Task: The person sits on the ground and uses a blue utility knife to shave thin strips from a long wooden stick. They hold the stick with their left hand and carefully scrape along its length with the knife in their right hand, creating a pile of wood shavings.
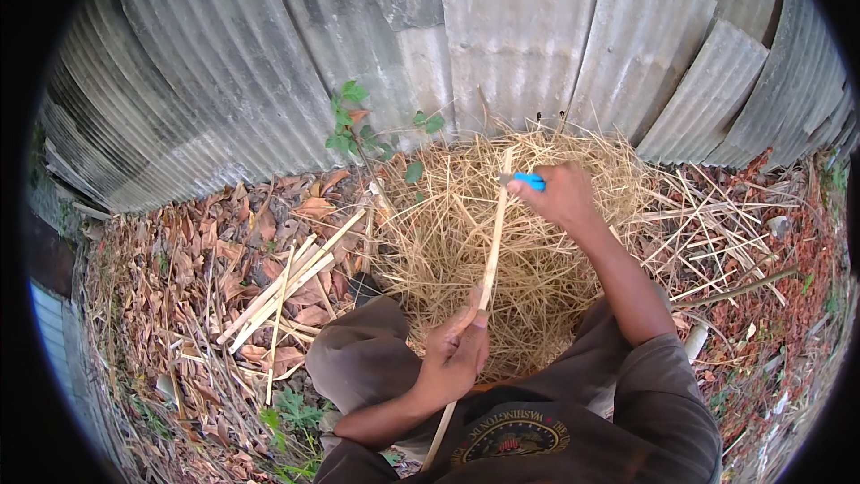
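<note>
A long pale strip [495,246], bamboo or wood, runs from beside my lap up over a heap of shavings. My left hand [452,351] is closed around its lower part. In my right hand [566,195] is a knife [528,181] with a bright blue handle, gripped in the fist. Its short blade lies against the strip close to the far end. Much of the handle is hidden by my fingers. Thin curled shavings [448,242] are piled beneath the strip, between my knees.
Several cut strips [288,291] lie on dry brown leaves [202,260] to my left. More thin sticks [717,237] are scattered to the right. A corrugated metal fence [520,45] stands across the far side, with a small green plant [349,130] at its foot.
</note>
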`<state>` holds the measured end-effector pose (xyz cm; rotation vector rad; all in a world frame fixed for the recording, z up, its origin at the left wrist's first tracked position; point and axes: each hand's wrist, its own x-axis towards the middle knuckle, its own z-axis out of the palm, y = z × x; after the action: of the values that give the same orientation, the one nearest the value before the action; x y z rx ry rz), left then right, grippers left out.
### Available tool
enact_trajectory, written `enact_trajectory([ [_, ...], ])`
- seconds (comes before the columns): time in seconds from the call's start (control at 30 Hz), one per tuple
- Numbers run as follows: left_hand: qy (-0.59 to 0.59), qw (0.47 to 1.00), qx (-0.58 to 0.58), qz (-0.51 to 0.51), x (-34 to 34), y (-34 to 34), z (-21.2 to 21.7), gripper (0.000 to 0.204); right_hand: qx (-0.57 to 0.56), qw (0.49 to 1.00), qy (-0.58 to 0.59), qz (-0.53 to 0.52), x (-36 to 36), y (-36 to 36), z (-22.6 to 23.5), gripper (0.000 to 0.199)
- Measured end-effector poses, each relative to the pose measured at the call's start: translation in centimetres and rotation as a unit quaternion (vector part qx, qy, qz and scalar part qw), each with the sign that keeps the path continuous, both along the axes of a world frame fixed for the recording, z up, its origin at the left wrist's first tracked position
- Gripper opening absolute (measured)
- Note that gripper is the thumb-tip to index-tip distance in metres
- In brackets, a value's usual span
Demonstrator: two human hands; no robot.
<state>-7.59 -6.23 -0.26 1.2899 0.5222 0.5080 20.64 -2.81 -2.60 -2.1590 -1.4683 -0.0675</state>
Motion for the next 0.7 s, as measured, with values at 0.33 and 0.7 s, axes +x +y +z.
enact_trajectory([
  [0.33, 0.026, 0.999, 0.032, 0.022, 0.0, 0.5, 0.2, 0.043, 0.074, 0.980, -0.058, 0.177, -3.6, -1.7, -0.9, 0.077],
  [0.7, 0.039, 0.995, 0.085, 0.032, 0.1, 0.6, -1.0, 0.047, 0.124, 0.962, -0.130, 0.204, -1.3, 0.4, -1.6, 0.079],
])
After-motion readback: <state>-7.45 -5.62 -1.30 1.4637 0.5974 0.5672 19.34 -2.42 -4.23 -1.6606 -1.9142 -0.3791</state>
